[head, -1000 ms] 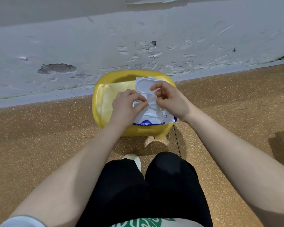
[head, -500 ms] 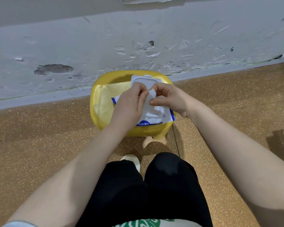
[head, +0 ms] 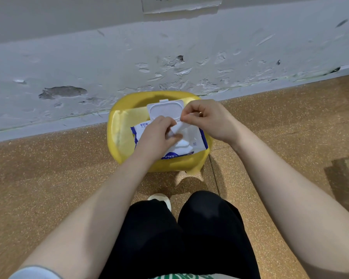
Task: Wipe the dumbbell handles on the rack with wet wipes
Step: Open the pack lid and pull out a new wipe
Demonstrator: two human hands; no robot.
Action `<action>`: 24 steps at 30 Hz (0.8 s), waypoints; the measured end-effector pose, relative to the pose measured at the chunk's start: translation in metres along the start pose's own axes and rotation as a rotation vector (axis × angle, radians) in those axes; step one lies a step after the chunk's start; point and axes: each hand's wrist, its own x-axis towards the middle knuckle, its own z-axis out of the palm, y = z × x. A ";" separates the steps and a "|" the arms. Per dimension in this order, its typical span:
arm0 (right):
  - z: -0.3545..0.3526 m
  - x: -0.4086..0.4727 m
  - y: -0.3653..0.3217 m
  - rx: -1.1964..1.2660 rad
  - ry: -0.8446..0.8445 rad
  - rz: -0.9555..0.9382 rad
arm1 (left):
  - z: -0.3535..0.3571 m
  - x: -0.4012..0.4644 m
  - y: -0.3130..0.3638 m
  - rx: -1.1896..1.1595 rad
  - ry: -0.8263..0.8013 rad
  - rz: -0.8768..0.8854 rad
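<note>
A white and blue pack of wet wipes (head: 195,140) lies on a yellow plastic stool (head: 119,135), its white flip lid (head: 165,110) standing open toward the wall. A white wet wipe (head: 180,126) sticks up out of the pack's opening. My left hand (head: 156,135) rests on the pack and pinches the lower part of the wipe. My right hand (head: 206,119) pinches the wipe's upper corner between thumb and finger. No dumbbell or rack is in view.
The stool stands against a grey wall (head: 109,61) with peeling paint. Brown speckled floor (head: 48,178) spreads to both sides. My legs in black trousers (head: 179,234) and a white shoe (head: 159,199) are just in front of the stool.
My right hand has lifted up and to the right, drawing the wipe farther out of the pack. My left hand has slid lower on the pack. The open lid now shows more fully.
</note>
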 end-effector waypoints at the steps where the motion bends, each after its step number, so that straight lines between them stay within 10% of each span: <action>1: -0.005 -0.002 -0.002 -0.048 -0.022 -0.008 | 0.001 0.001 0.000 0.035 -0.005 0.017; 10: 0.006 0.005 -0.007 -0.745 -0.135 -0.089 | 0.002 -0.004 0.001 -0.013 0.064 -0.043; 21: -0.005 0.000 0.029 0.201 0.100 0.047 | -0.009 -0.013 -0.004 -0.342 0.218 -0.039; 24: -0.002 -0.002 0.035 0.129 0.087 0.058 | -0.014 -0.014 0.008 -0.509 0.257 -0.060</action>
